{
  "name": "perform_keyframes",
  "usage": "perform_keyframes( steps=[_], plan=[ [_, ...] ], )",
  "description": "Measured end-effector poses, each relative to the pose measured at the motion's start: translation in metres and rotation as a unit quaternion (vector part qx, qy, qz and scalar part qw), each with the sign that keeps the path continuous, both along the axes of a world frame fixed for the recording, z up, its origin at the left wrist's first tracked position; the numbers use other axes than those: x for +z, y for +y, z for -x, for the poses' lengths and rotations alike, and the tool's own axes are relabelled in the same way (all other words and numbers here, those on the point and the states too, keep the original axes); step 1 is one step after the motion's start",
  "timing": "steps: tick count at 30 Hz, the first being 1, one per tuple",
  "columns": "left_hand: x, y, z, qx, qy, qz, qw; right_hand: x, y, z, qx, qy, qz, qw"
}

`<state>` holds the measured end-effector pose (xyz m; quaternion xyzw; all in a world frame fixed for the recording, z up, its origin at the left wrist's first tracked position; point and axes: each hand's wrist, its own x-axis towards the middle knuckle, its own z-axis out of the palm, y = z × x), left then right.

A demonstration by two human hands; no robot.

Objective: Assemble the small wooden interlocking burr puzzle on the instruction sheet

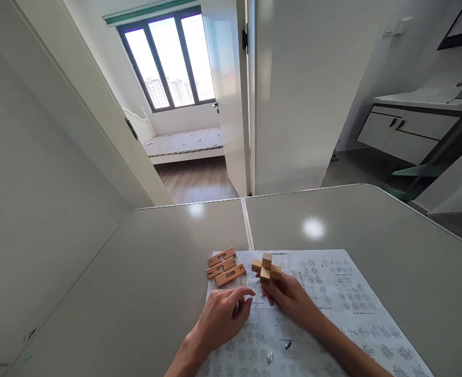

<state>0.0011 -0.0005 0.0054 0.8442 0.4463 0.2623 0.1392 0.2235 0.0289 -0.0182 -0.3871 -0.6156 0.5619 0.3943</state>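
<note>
My right hand [289, 298] grips a small wooden cross-shaped puzzle assembly [266, 268], holding it upright just above a printed instruction sheet [333, 303]. Its fingers wrap the lower end of the assembly. My left hand [223, 314] rests on the sheet's left part with fingers loosely curled and nothing in it, the fingertips close to my right hand. Three loose notched wooden bars [223, 267] lie side by side just beyond my left hand, at the sheet's upper left corner.
The grey table [136, 293] has a seam [246, 225] down its middle. Small dark and white bits [278, 352] lie on the sheet near me. A wall stands to the left; a doorway ahead opens to a bedroom, and a vanity cabinet [407, 133] stands at the right.
</note>
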Motion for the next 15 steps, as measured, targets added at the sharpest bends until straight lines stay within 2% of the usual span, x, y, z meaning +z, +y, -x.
perform_keyframes(
  steps=[5,11,15],
  plan=[
    [0.004,-0.002,-0.001,0.026,-0.052,0.112,0.992,0.001,-0.005,0.002,0.018,-0.037,-0.056,0.998],
    [0.001,-0.003,0.001,0.067,-0.145,0.234,0.959,0.007,-0.009,0.005,0.049,-0.057,-0.099,0.992],
    [-0.003,-0.003,0.003,0.046,-0.201,0.272,0.94,0.01,-0.011,0.007,0.071,-0.061,-0.128,0.987]
  ],
)
